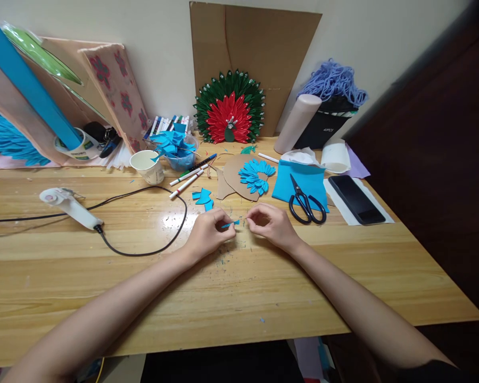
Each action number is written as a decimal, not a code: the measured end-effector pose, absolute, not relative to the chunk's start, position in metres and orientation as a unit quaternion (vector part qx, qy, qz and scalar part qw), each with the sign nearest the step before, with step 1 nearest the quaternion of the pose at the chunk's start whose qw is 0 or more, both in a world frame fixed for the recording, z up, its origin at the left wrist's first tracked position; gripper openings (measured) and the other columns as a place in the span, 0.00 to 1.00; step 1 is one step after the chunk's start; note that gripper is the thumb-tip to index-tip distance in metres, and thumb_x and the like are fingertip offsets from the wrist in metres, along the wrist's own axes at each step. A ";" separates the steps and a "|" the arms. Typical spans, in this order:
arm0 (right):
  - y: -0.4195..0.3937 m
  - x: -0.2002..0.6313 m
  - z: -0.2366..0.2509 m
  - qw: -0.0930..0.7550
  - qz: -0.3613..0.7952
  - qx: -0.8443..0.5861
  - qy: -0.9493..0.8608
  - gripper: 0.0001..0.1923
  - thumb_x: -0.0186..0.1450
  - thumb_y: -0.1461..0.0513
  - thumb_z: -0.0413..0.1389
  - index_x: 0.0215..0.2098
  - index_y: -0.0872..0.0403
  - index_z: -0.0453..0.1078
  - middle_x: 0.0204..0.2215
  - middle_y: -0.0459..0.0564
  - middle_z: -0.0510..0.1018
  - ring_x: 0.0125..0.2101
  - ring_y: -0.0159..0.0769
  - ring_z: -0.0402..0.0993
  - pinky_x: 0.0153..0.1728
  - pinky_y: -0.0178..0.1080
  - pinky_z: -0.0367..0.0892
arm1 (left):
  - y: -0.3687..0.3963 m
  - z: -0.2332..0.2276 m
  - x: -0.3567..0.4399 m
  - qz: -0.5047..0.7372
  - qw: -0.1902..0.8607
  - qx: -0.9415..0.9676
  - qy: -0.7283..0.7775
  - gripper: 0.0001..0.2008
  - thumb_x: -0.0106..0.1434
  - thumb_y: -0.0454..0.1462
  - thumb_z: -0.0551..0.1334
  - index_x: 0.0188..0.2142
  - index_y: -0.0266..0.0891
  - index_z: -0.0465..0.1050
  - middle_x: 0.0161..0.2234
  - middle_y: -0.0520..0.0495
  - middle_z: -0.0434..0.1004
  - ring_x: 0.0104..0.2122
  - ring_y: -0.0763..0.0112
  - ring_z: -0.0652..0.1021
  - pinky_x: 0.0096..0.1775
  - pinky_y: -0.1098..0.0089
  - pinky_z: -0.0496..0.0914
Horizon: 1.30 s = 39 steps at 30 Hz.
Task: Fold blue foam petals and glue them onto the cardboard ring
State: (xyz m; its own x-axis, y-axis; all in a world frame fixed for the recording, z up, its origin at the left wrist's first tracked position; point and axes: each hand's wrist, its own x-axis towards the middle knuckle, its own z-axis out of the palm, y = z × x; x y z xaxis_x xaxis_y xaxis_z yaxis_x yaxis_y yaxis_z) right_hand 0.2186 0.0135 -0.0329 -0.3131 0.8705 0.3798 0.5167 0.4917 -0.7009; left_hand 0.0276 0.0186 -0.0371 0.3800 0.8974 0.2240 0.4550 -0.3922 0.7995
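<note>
My left hand pinches a small folded blue paper piece just above the wooden table. A few centimetres to its right, my right hand has its fingertips curled together beside the piece; whether it touches the paper I cannot tell. Just beyond my hands lie loose blue folded pieces and a brown cardboard shape carrying a fan of blue paper petals.
Black scissors rest on a blue paper sheet at right, next to a black phone. A glue gun with black cord lies at left. A paper cup, markers and a red-green paper peacock stand behind.
</note>
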 end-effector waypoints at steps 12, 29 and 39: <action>0.014 0.219 -0.034 0.362 0.111 -0.313 -0.871 0.04 0.61 0.66 0.55 0.35 0.53 0.69 0.32 0.51 0.76 0.34 0.36 0.71 0.34 0.39 0.69 | 0.022 -0.036 0.029 0.317 0.448 0.716 0.430 0.05 0.54 0.34 0.61 0.25 0.35 0.74 0.24 0.50 0.75 0.24 0.76 0.71 0.26 0.75 0.63; 0.012 0.213 -0.038 0.393 0.410 -0.437 -0.698 0.03 0.58 0.61 0.57 0.29 0.54 0.69 0.30 0.49 0.74 0.32 0.34 0.72 0.34 0.38 0.68 | 0.021 -0.038 0.028 0.324 0.393 0.753 0.417 0.07 0.57 0.36 0.60 0.27 0.35 0.75 0.24 0.50 0.71 0.23 0.76 0.68 0.25 0.75 0.61; 0.009 0.209 -0.037 0.404 0.473 -0.445 -0.644 0.07 0.56 0.61 0.59 0.31 0.53 0.66 0.29 0.46 0.72 0.30 0.32 0.70 0.34 0.37 0.68 | 0.017 -0.038 0.028 0.343 0.317 0.787 0.402 0.06 0.57 0.36 0.60 0.26 0.36 0.73 0.22 0.51 0.68 0.22 0.77 0.66 0.25 0.75 0.59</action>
